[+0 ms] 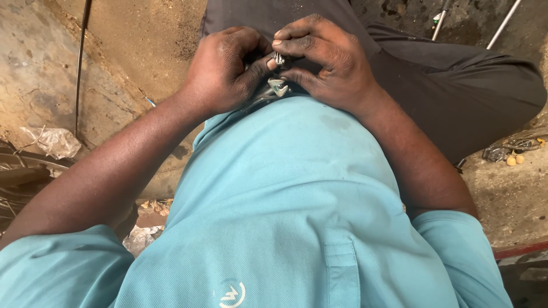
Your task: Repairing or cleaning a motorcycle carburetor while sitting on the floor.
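Currently our left hand (225, 68) and right hand (325, 60) are together at our lap, both pinching a small metal part (278, 57).

Shiny metal screw (278, 57) w/ ridged thread, matt teal cloth shirt (297, 194), rough concrete floor (142, 34).

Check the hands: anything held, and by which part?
Both hands pinch a small threaded metal part between the fingertips; a larger metal piece sits beneath. Exact grip point hidden.
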